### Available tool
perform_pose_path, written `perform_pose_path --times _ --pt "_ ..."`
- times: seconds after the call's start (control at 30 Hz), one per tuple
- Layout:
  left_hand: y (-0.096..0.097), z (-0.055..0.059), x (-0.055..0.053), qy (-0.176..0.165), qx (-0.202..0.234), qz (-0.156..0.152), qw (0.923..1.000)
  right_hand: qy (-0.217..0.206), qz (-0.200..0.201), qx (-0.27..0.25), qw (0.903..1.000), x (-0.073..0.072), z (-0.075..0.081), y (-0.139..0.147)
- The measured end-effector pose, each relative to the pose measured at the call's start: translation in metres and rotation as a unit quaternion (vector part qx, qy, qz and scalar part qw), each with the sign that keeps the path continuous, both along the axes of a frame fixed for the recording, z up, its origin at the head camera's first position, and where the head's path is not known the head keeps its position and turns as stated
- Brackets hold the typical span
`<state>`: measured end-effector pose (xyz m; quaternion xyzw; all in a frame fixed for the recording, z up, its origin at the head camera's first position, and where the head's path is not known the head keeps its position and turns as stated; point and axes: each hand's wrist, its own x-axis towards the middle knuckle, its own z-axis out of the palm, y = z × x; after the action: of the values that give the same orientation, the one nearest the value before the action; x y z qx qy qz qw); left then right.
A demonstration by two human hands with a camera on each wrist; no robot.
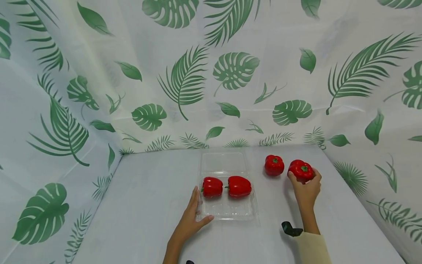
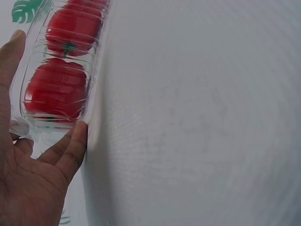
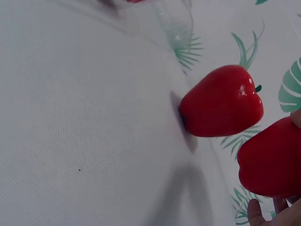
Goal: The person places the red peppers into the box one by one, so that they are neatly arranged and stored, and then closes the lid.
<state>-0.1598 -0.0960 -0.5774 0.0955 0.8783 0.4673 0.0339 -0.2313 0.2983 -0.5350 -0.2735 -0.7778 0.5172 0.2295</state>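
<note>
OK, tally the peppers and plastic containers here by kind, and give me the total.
Red peppers: 4 (two in the container, one standing beside it, one held by the right hand)
Clear plastic containers: 1
Total: 5

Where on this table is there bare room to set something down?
Bare: the table left of the left hand; the table between the clear container and the right forearm; the container's near strip. Crowded: just behind that strip, where a smaller pepper and larger pepper lie; and back right, where the right hand holds one pepper beside a standing pepper.
</note>
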Motion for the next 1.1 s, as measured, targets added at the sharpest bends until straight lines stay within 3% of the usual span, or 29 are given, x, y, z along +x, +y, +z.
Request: perform_pose_path --times 0.3,0.53,0.9,1.1 --pt "0.001 0.0 0.0 0.001 0.002 -0.001 1.0 0.067 0.021 -0.001 0.9975 0.01 0.009 -0.01" --pt "0.0 -0.001 0.0 0.003 0.004 -0.002 1.0 0.082 0.038 0.014 0.9958 0.017 0.017 -0.016" --pt "0.001 -0.001 -0.001 0.006 0.004 0.0 1.0 0.118 0.145 0.017 0.9822 0.027 0.03 -0.028" --pt "0.001 -0.001 0.0 0.01 0.002 -0.001 0.9999 0.108 0.189 -0.005 0.9761 0.032 0.037 -0.037"
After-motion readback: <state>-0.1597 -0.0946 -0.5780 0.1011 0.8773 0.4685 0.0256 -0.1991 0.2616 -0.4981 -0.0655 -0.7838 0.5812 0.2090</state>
